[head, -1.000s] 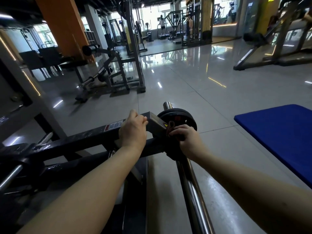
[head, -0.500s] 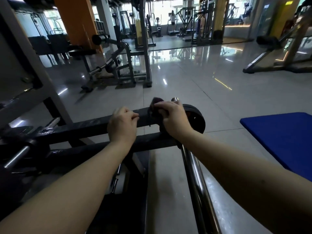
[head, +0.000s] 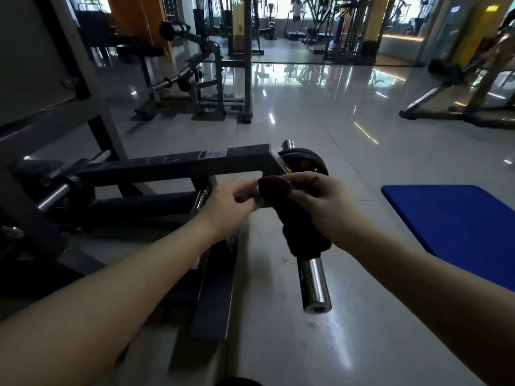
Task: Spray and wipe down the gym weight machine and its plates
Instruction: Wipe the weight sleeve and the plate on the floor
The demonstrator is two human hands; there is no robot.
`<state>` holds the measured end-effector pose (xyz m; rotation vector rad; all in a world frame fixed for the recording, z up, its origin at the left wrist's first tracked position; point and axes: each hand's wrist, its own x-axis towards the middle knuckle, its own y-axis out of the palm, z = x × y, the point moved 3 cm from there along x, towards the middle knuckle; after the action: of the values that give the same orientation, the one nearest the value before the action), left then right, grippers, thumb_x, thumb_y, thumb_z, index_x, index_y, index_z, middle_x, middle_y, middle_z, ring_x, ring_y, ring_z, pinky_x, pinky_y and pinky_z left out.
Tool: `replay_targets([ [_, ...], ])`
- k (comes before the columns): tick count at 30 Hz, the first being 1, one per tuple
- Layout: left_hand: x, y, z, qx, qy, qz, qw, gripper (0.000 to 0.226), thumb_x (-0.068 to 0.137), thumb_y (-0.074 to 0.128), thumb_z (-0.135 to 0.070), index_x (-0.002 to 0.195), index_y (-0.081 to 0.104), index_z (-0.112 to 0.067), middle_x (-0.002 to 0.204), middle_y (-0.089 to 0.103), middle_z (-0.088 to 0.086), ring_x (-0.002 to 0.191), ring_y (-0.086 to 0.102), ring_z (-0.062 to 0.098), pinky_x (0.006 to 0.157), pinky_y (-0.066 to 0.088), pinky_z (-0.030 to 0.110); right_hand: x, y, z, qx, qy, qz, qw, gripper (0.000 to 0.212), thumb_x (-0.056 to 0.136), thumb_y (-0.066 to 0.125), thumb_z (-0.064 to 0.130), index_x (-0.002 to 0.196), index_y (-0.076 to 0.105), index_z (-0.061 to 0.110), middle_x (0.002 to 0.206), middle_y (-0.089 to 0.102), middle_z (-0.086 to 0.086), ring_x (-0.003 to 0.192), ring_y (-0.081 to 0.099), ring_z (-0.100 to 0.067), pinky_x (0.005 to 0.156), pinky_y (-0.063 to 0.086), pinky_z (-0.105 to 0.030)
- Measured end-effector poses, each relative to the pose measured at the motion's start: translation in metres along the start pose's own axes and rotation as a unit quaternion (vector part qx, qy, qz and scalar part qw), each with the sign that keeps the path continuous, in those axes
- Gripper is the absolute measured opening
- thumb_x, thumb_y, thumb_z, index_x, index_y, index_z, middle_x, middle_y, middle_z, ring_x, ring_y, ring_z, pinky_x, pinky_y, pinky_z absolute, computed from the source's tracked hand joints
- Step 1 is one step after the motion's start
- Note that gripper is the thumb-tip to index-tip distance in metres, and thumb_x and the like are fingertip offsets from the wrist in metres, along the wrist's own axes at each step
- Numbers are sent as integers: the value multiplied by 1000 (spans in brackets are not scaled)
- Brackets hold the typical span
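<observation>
Dark brown cloth, black machine arm, blue mat, orange pillar.

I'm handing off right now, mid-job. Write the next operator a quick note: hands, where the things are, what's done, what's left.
Left hand: fingers pinch one end of the dark cloth.
Right hand: grips the same cloth at its top; the rest hangs down in front of the chrome bar.
The cloth is held up between both hands, off the machine beam. The weight plate sits on the bar just behind the hands.
No spray bottle in view.
Done: cannot tell which surfaces have been wiped.
Left: probably regrip the cloth, then wipe the plate, bar and beam.
</observation>
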<state>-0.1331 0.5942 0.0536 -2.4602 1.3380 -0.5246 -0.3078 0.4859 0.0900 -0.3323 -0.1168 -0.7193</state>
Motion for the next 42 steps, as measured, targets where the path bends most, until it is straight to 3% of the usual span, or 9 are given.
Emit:
replay_targets([
  [5,-81,1,-5,-118,-67,88,987,23,92,71,-15,116,71,-17,92,76,1,85,72,19,71,53,33,-59,28,2,-34,54,-35,997,22,96,69,18,117,63,23,110,71,4,98,70,-10,90,60,-35],
  [11,-157,15,38,-4,-251,11,968,28,82,85,-18,105,72,-8,87,76,6,66,68,11,58,52,20,-150,73,-30,-56,93,-2,994,29,95,51,6,109,56,30,108,65,4,94,66,-17,72,55,-25],
  [14,-189,26,63,71,-291,9,954,37,79,88,-25,106,68,-10,87,72,7,63,66,14,50,47,20,-191,98,-60,-111,89,71,987,39,85,61,22,120,56,39,121,60,2,109,61,-16,93,55,-33],
  [18,-227,54,99,93,-310,29,946,33,78,87,-21,101,64,-13,90,71,8,71,65,16,60,49,25,-233,130,-115,-136,127,176,967,72,79,82,37,145,53,28,134,61,1,123,58,-10,103,45,-20],
  [23,-273,101,166,86,-367,104,920,17,87,78,-11,97,64,-15,91,74,13,63,67,21,59,54,29,-264,143,-190,-256,249,214,909,21,93,67,20,113,72,17,102,73,-4,96,68,-23,81,51,-29],
  [27,-304,113,217,260,-377,149,876,15,87,72,-21,101,66,-18,109,71,11,98,68,31,86,56,37,-281,137,-244,-353,323,233,847,20,91,57,16,106,68,11,103,70,-12,93,65,-31,77,48,-31],
  [32,-329,119,260,391,-429,203,788,45,93,61,-22,136,52,-14,137,55,11,125,56,33,93,49,44,-292,130,-285,-382,375,255,805,15,86,55,20,94,65,13,96,69,-10,86,64,-32,74,50,-31],
  [37,-342,122,288,365,-495,202,762,63,90,63,-19,146,37,-7,146,47,15,131,51,38,102,46,48,-292,137,-307,-432,395,269,765,51,77,62,71,92,57,22,91,65,-4,87,65,-31,72,50,-34],
  [42,-344,129,302,351,-518,187,757,60,92,62,-12,144,34,-2,143,49,19,127,54,40,98,48,49,-290,144,-324,-446,422,282,737,73,75,81,57,123,48,14,116,61,-9,108,64,-33,80,48,-38],
])
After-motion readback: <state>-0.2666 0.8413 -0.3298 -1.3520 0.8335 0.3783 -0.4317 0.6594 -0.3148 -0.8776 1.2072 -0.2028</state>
